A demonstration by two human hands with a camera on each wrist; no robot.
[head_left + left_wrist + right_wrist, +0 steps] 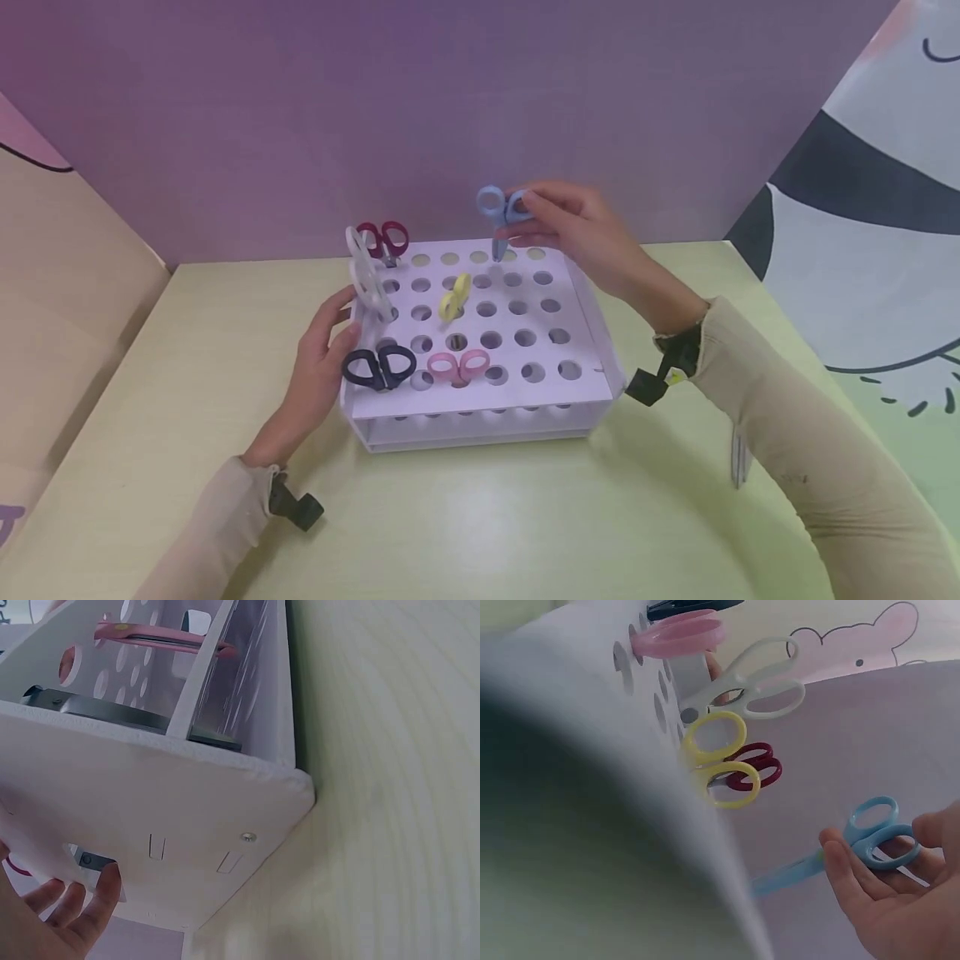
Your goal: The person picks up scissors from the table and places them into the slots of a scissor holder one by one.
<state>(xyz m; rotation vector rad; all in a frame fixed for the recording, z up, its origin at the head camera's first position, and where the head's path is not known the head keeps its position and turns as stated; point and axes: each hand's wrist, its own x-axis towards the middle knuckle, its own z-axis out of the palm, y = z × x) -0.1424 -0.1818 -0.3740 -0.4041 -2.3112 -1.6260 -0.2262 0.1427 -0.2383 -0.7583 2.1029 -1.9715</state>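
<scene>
A white rack (471,398) with rows of round holes stands on the table. My left hand (318,362) holds its left side panel, fingertips at the cut-out in the left wrist view. My right hand (581,221) pinches light blue scissors (501,215) by a handle loop, blades down over the back row; whether the tip is in a hole I cannot tell. Standing in the rack are dark red scissors (382,240) at the back left, white scissors (364,273) along the left, yellow scissors (454,297) mid-rack, and black scissors (379,367) and pink scissors (459,367) in front.
Under my right forearm a thin grey metal object (739,457) lies on the table (480,517), partly hidden by the sleeve. A purple panel (450,125) rises behind the rack. Painted walls (885,275) flank the table.
</scene>
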